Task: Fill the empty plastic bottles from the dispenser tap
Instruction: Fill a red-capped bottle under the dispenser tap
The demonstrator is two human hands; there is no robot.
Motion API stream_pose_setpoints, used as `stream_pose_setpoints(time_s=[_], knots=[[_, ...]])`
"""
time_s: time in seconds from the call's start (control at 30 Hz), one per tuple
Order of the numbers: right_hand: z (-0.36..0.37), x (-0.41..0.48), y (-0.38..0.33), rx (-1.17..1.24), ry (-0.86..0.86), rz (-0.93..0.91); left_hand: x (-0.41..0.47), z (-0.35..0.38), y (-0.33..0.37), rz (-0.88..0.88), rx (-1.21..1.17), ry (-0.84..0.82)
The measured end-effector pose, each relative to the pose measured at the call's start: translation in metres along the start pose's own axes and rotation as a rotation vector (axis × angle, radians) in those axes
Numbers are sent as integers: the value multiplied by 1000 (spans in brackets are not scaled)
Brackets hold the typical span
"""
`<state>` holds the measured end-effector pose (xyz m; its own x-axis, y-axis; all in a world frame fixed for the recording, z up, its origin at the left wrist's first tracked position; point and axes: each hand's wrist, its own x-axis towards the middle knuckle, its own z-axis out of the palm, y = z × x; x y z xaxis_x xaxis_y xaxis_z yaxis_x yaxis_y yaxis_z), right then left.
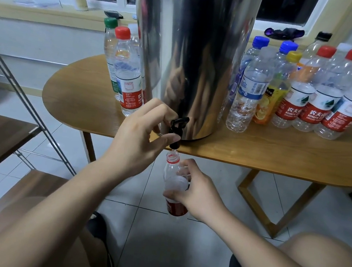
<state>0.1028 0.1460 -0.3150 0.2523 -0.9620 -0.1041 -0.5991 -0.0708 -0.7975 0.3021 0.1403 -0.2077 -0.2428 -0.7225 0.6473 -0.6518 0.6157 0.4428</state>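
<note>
- The dispenser [192, 48] is a tall drum of polished steel, mirror-smooth. It stands near the front edge of the tabletop [255, 150], a pale wood-grain oblong with rounded ends on slanted wooden legs.
- The tap [178, 126] is black plastic, set low on the drum's front. It has a flat lever on top and a short spout pointing down just past the tabletop edge.
- The left hand [139, 138] has its grip clamped on the tap, with fingers curled over the lever and the thumb pressed in from below beside the spout.
- The bottle [170, 173] is thin, clear plastic with a red neck ring and a red label low down. It is uncapped and held upright below the tabletop edge, its open mouth just beneath the spout.
- The right hand [197, 192] has its grip clamped round the bottle's middle, fingers wrapped in from the right.
- How full the bottle is cannot be told.
- The left group [127, 73] stands beside the drum: clear ribbed bottles with green, red and white caps.
- The right group [305, 92] is a crowded cluster of clear bottles with blue, yellow, red, white and black caps. Most labels are red and white, and one is orange.
- The floor [221, 170] is glossy white tile.
- On the sill behind lie a dark flat phone [113, 14] and a crumpled dark cloth [284, 33].
</note>
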Motion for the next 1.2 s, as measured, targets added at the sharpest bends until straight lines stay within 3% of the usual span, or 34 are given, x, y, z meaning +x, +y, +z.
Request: stream_pose_setpoints(time_s=[0.4,1.2], knots=[[5,3,3,53,15,6,-2,3,-3,-50,-158,-3],[8,4,6,25,36,-39,-3,1,1,-4,-67,1]])
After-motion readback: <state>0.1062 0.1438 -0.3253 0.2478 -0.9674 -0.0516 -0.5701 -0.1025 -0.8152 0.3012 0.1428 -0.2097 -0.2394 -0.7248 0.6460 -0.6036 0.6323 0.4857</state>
